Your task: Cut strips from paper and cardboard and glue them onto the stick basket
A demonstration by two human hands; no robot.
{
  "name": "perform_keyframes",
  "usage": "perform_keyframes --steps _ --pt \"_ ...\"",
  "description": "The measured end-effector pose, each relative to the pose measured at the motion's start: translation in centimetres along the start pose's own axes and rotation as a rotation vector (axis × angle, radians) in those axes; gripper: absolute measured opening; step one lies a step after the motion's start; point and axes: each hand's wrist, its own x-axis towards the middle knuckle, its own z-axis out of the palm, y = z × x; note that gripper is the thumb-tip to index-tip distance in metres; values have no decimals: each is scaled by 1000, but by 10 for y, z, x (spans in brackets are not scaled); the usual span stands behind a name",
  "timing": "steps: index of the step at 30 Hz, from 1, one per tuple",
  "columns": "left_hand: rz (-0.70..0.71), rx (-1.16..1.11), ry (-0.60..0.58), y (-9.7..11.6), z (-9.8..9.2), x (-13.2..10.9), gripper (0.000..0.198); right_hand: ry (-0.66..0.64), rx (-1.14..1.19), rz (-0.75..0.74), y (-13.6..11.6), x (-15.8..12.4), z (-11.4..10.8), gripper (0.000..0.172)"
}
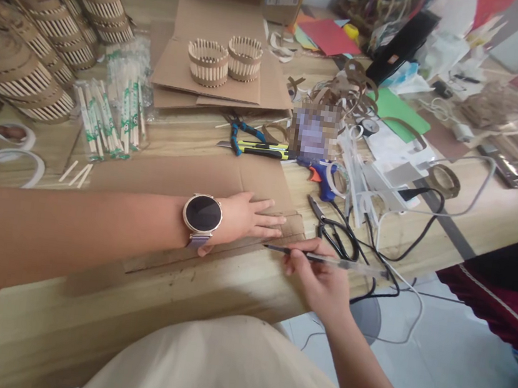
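My left hand, with a watch on its wrist, lies flat with fingers spread on a brown cardboard sheet at the table's near side. My right hand pinches a pen, whose dark tip points left over the sheet's near edge, close to my left fingertips. Whether the tip touches the cardboard I cannot tell. Just beyond my right hand lie black-handled scissors and a blue glue gun. A yellow-and-black utility knife and blue-handled pliers rest past the sheet's far edge.
Two small stick baskets stand on more cardboard at the back. Packets of wooden sticks, tape rolls and several stick-built models are on the left. Cables, paper strips and a green sheet clutter the right.
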Motion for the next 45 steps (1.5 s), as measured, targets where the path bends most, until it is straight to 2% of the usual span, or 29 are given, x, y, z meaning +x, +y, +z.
perform_keyframes --steps 4,7,12,15,18,22,26,29,32,37,40,45 --pt "-6 -34 30 2 1 0 155 -140 55 -59 -10 -6 28 10" --pt "-12 5 32 1 3 2 152 -168 73 -90 -13 -6 46 10" --pt "-16 45 -32 1 -1 2 158 -186 45 -109 -13 -4 55 13" --pt "-9 31 -42 1 -4 1 151 -178 25 -115 -13 -2 54 14" --pt "19 17 -21 -1 -4 0 143 -130 -23 -128 -11 2 44 15" --pt "33 18 -12 -4 1 2 153 -19 -120 -32 1 9 9 15" --pt "47 -3 5 -7 6 3 149 186 -262 82 16 16 -32 15" --pt "60 3 20 -9 12 5 147 317 -330 111 23 17 -52 17" --pt "68 11 24 -11 16 7 151 375 -311 110 22 15 -57 16" --pt "42 32 -7 -9 12 6 151 259 -288 78 12 13 -41 15" --pt "30 4 11 -8 11 6 148 242 -302 72 9 15 -35 16" --pt "55 -56 51 -11 17 7 148 286 -299 95 17 18 -45 16"
